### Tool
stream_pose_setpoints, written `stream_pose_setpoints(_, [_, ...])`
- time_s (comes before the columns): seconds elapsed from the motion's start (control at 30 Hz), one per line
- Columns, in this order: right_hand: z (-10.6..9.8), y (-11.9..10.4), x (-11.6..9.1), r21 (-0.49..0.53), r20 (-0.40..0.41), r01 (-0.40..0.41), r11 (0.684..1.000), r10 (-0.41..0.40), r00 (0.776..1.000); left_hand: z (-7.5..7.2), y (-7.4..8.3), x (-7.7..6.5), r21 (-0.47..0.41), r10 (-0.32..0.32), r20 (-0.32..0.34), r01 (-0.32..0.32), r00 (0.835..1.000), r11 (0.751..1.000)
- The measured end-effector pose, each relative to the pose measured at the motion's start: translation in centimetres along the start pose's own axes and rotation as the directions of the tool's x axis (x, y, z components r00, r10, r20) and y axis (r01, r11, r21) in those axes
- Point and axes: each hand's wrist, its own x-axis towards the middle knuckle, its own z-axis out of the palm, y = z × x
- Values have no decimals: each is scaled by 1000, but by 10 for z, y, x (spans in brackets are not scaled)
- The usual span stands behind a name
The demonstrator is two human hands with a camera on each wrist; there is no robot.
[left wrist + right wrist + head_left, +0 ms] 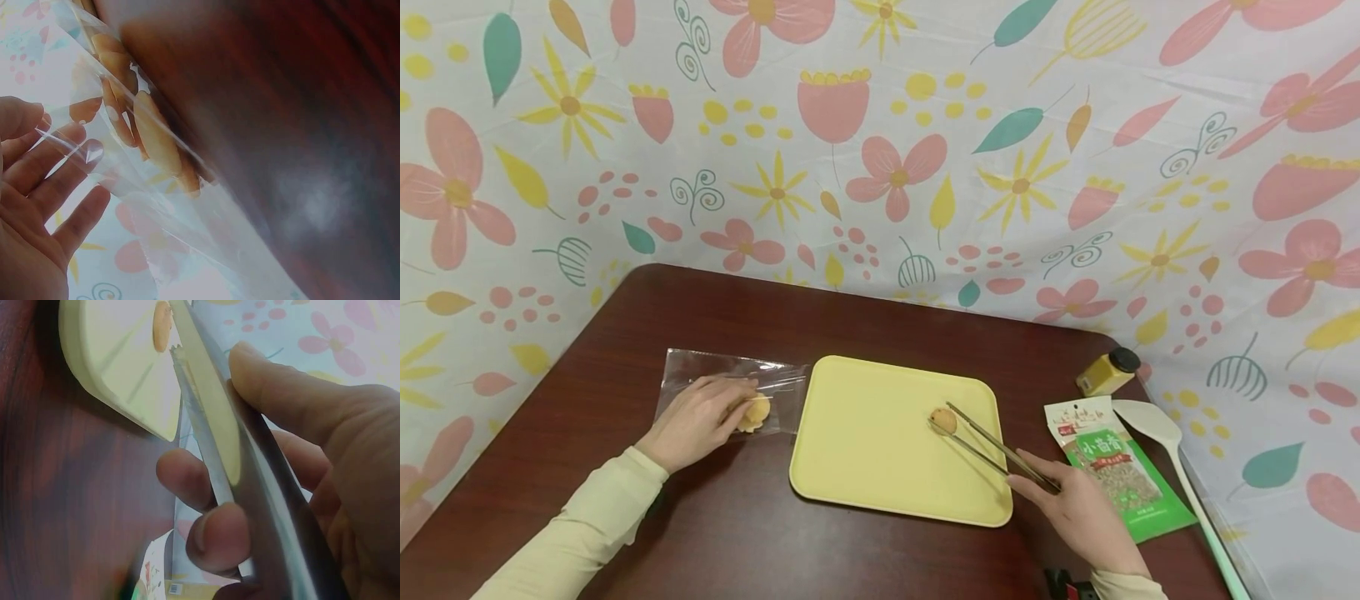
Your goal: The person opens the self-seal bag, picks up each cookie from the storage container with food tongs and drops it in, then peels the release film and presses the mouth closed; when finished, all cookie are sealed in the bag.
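My left hand [700, 418] holds the edge of a clear plastic bag [700, 363] on the table, left of a yellow tray [865, 442]. In the left wrist view the thumb and forefinger pinch the film, and several flat biscuits [153, 134] show through it. My right hand [1084, 510] grips metal tongs [1033, 473] over the tray's right side. The tongs' parted tips lie about a round biscuit [943, 421] on the tray. In the right wrist view, the toothed tip of one arm appears close to that biscuit [162, 326].
Right of the tray lie a green and white spice packet [1123, 482] and a white spatula [1152, 422] with a pale green handle. A yellow bottle [1105, 373] with a black cap stands behind them. Flowered cloth [895, 108] hangs around the dark table [722, 300].
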Motion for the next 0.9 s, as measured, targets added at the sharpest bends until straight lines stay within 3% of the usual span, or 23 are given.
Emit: stream_pose_setpoints(0.9, [2,4,-6,-38,-27,0,999,-1,1000,-1,1,0,9,-5,-2,5,1000,1000])
